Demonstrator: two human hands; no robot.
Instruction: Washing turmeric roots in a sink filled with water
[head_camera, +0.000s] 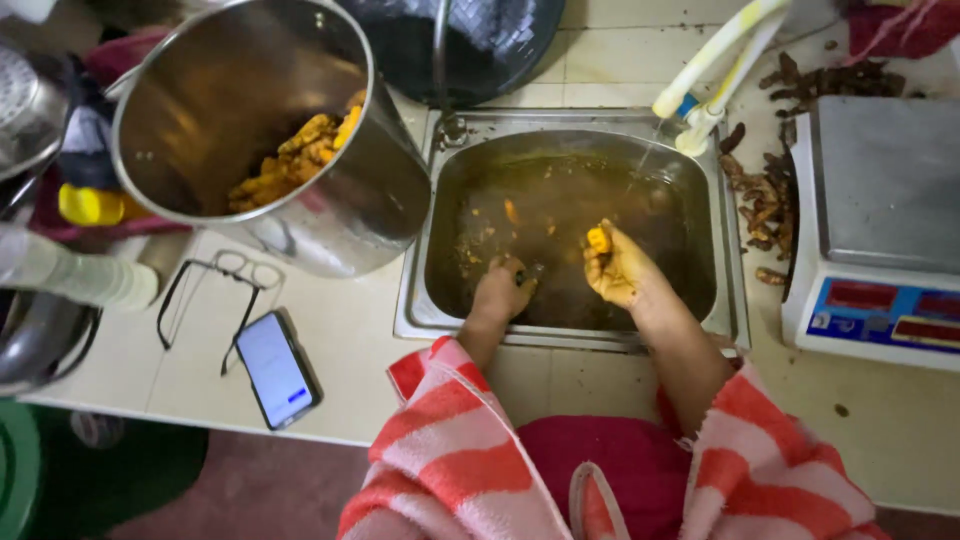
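Note:
Both of my hands reach into a steel sink (415, 300) filled with murky brown water. My right hand (620, 275), stained yellow, holds a small bright yellow-orange peeled root piece (598, 240) at its fingertips above the water. My left hand (502, 290) is closed around a small dark tool, probably a knife, whose tip barely shows. Small orange scraps float in the water (545, 215). A thin stream runs from the tap hoses (705, 110) at the sink's back right.
A large steel pot (330, 200) holding peeled yellow roots (295, 160) stands left of the sink. Eyeglasses (225, 290) and a lit phone (277, 370) lie on the counter. Unpeeled brown roots (765, 200) lie beside a digital scale (880, 230) on the right.

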